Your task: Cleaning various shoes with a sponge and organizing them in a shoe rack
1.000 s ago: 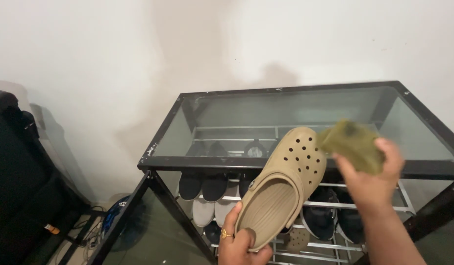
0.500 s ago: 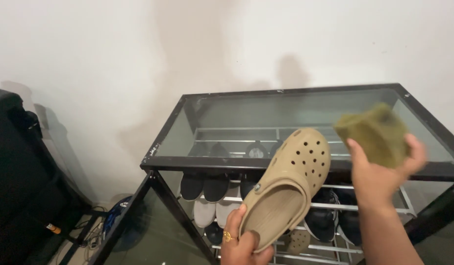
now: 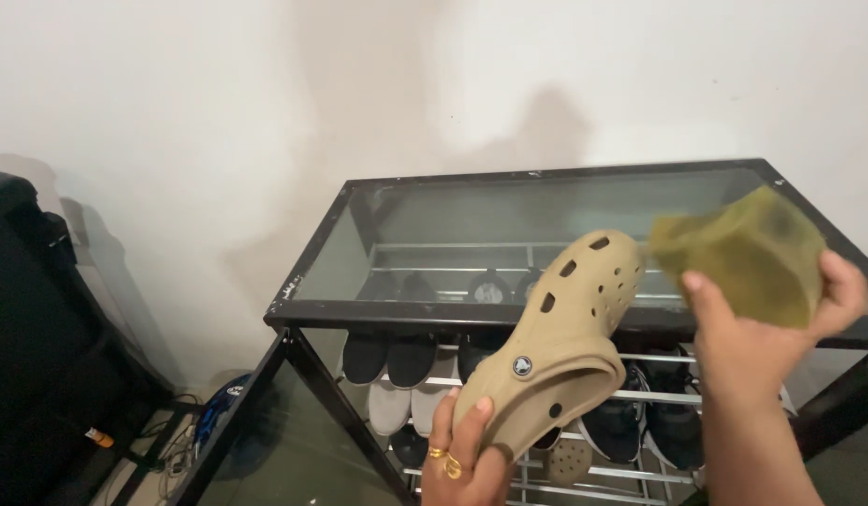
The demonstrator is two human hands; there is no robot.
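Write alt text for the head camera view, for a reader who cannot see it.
A left hand holds a tan perforated foam clog by its heel while the right hand grips an olive-green cloth beside its toe. Behind stands a black-framed glass-topped shoe rack holding dark and white shoes.

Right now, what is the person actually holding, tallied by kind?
Beige clog, in the left hand: 1
Olive-green cloth, in the right hand: 1
Total: 2
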